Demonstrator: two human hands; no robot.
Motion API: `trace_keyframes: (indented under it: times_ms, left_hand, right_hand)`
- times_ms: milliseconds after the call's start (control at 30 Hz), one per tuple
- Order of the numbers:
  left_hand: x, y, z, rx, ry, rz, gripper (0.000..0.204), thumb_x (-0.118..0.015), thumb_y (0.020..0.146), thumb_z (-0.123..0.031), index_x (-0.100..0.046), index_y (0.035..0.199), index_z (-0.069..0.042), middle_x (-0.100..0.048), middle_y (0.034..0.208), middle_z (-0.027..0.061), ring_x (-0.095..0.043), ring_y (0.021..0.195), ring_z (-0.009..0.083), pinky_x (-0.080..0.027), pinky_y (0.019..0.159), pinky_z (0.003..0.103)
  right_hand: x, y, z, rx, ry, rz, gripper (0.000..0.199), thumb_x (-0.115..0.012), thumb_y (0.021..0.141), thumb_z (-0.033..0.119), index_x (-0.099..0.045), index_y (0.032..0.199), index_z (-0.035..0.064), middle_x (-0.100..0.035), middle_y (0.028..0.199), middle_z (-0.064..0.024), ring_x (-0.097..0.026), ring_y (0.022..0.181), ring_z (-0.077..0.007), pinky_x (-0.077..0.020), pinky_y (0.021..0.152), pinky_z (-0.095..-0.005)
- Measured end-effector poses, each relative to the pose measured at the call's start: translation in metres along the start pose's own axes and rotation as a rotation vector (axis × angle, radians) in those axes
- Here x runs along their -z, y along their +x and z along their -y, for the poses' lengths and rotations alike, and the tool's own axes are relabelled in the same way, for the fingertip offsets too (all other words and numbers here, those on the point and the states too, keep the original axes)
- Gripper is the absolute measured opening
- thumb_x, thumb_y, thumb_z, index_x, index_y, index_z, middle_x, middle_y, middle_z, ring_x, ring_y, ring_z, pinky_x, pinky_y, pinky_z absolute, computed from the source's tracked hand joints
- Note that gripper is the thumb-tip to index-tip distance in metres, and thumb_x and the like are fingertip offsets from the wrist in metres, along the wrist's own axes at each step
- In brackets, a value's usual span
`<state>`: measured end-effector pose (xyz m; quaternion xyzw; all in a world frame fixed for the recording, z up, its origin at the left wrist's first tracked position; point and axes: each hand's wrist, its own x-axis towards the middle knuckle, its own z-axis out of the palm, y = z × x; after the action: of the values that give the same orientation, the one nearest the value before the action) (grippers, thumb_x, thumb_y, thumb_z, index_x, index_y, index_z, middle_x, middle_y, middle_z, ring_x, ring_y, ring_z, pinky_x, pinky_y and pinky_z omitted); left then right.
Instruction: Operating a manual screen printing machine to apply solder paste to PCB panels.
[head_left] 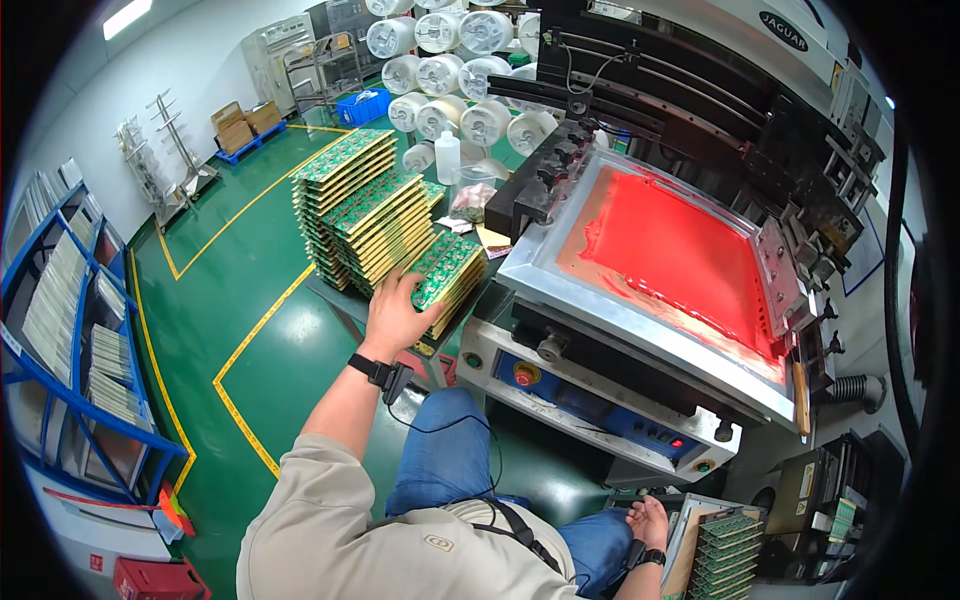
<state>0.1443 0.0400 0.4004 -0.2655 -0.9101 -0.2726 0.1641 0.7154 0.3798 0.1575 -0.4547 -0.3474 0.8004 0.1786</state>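
Left hand (398, 312) on the short stack (462, 284)

And contact is made at the near end of the short stack, set on the worktop (340, 293) just beside the taller piles (385, 225). Thumb and fingers are spread; whether a board is clamped cannot be told. Steady here: the top board (440, 262) is best taken by its edges, lifted level, its green face left unpressed. Low on the right, near the lower pile (725, 555), the right hand (648, 520) is held loosely curled, nothing seen in it. Some fingertips are hard to make out, the stack's near corner is covered, and the lower pile is cut off below.
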Motion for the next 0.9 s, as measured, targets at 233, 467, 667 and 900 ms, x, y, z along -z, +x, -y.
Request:
trace_keyframes:
  times_ms: [233,467,667,900]
  left_hand:
    - [-0.011,-0.012,-0.004,0.008,0.095,-0.074,0.059,-0.078,0.076,-0.039,-0.06,0.121,-0.007,-0.055,0.128,0.0227,-0.052,0.119,0.0413,-0.043,0.102,0.047]
    - [-0.024,-0.02,0.006,0.032,0.034,-0.033,0.061,-0.079,0.075,-0.039,-0.059,0.122,-0.006,-0.057,0.122,0.021,-0.054,0.116,0.0402,-0.045,0.1,0.046]
    - [-0.04,-0.028,0.014,-0.025,0.051,-0.054,0.06,-0.079,0.076,-0.038,-0.059,0.122,-0.005,-0.059,0.119,0.0209,-0.054,0.114,0.0401,-0.045,0.098,0.047]
    - [-0.058,-0.032,0.023,-0.049,0.056,-0.05,0.059,-0.076,0.08,-0.04,-0.059,0.123,-0.004,-0.058,0.121,0.023,-0.052,0.117,0.0415,-0.042,0.101,0.048]
  right_hand:
    - [0.001,0.004,-0.002,0.01,0.004,0.004,0.02,-0.059,0.099,0.021,-0.055,0.116,0.0106,-0.068,0.089,-0.0099,-0.065,0.074,-0.0231,-0.0571,0.064,-0.0383]
    - [0.004,0.008,-0.005,0.035,-0.002,0.027,0.021,-0.059,0.099,0.021,-0.055,0.117,0.01,-0.068,0.091,-0.0104,-0.065,0.075,-0.0241,-0.0573,0.065,-0.039]
    - [0.013,0.01,-0.014,0.059,-0.005,0.015,0.023,-0.058,0.099,0.02,-0.054,0.119,0.0097,-0.068,0.095,-0.011,-0.066,0.08,-0.0252,-0.0577,0.07,-0.0403]
    - [0.009,0.021,-0.014,0.102,-0.081,0.037,0.026,-0.059,0.099,0.021,-0.056,0.122,0.0092,-0.067,0.098,-0.0097,-0.066,0.082,-0.0238,-0.0572,0.074,-0.0401]
